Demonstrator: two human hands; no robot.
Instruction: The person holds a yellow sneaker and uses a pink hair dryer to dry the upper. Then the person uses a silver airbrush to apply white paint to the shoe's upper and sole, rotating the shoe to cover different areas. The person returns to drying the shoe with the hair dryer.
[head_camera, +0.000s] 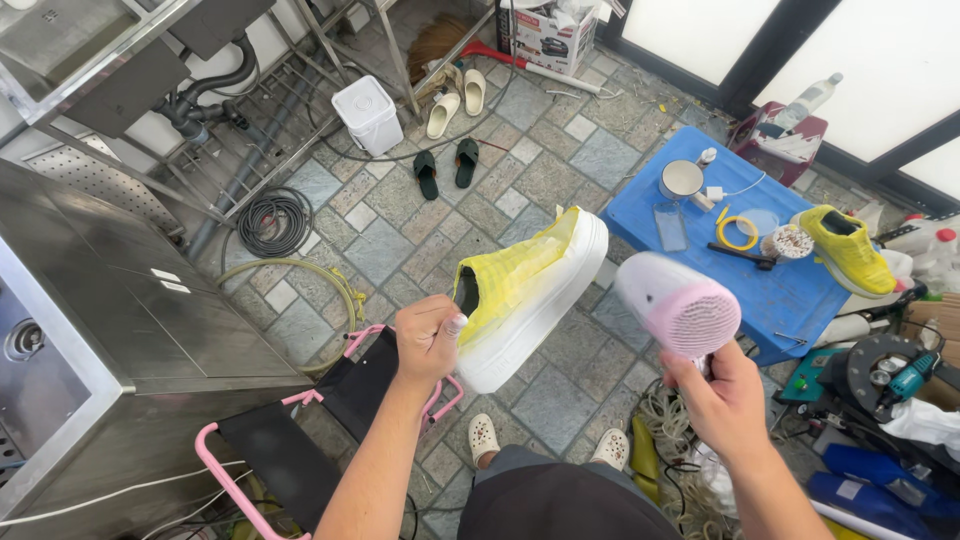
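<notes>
The shoe (530, 290) has a smooth white rubber-like sole and an upper wrapped in matt yellow tape. The hair dryer (672, 305) is pale pink plastic with a dotted grille. The floor (400, 240) is rough grey stone paving. The steel counter (110, 300) looks brushed and dully shiny. The worktop (790, 290) is scuffed blue plastic.

Blue low table (800, 290) bearing a yellow shoe (850, 247), metal cup (682, 180), yellow tape ring (737, 232), black-handled tool (742, 255)

yellow sneaker (525, 290), pink hair dryer (672, 300), blue table (800, 290)
</notes>
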